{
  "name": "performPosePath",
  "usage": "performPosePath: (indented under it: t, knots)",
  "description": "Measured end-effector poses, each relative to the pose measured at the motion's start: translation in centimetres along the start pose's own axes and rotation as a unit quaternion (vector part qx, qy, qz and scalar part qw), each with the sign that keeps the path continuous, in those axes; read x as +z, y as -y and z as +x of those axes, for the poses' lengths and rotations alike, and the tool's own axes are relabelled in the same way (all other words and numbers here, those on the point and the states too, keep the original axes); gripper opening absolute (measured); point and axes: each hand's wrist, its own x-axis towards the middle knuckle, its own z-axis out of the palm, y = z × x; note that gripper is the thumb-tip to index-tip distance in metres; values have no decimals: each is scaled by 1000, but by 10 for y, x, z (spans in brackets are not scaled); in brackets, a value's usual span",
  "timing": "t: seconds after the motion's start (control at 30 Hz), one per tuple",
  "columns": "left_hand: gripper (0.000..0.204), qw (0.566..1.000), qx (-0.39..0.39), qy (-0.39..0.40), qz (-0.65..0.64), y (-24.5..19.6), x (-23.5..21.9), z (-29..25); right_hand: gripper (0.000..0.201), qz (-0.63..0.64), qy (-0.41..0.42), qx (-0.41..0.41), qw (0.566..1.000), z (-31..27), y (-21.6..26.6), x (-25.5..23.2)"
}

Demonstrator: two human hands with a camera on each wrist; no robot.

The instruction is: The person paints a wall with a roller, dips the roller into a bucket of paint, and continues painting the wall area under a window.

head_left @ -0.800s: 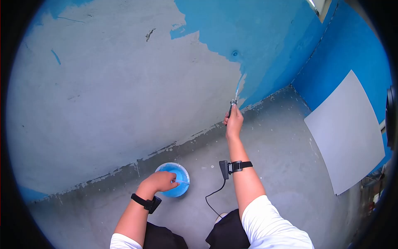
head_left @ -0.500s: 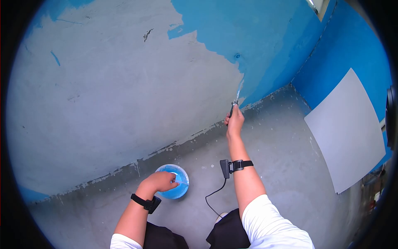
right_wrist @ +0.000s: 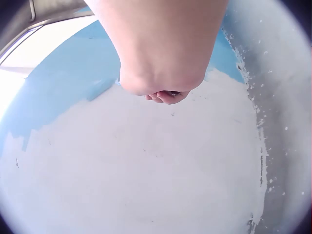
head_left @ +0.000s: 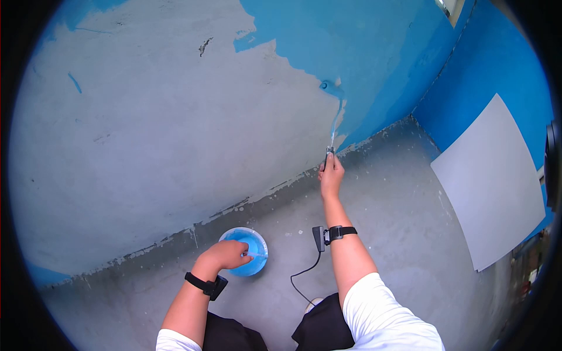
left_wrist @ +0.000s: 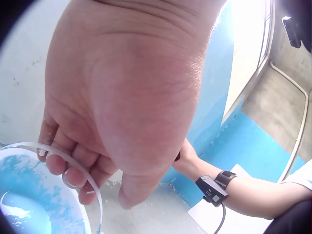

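The right hand [head_left: 332, 178] grips a roller [head_left: 333, 89] against the wall [head_left: 175, 117]. The left hand [head_left: 224, 255] curls round a bucket handle [left_wrist: 101, 205], likely for steadiness.

Wears white short sleeves [head_left: 380, 307], black legwear [head_left: 325, 324] and a pale shoe [head_left: 315, 302] toward six o'clock; sports black wrist straps [head_left: 199, 284] with boxy black units [head_left: 318, 238], at five o'clock with a thin black cable [head_left: 292, 279].
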Motion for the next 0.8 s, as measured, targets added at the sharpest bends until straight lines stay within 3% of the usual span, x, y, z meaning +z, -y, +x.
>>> performPosePath:
  t: [0.17, 0.47, 0.6, 0.67, 0.8]
  knots:
    - [41, 1000, 6, -13, -3, 5, 6, 4, 28, 33, -7, -33, 999, 5, 42, 15]
    - [42, 1000, 2, 8, 5, -1, 3, 4, 28, 10, -16, -11, 1000, 0, -12, 1]
    - [42, 1000, 8, 0, 3, 2, 5, 4, 31, 39, -27, 24, 999, 8, 22, 12]
    - [41, 1000, 2, 0, -1, 1, 4, 4, 34, 146, -27, 68, 987, 10, 54, 21]
    - [38, 1000, 15, -9, 1, 6, 9, 7, 37, 147, -21, 79, 986, 6, 56, 23]
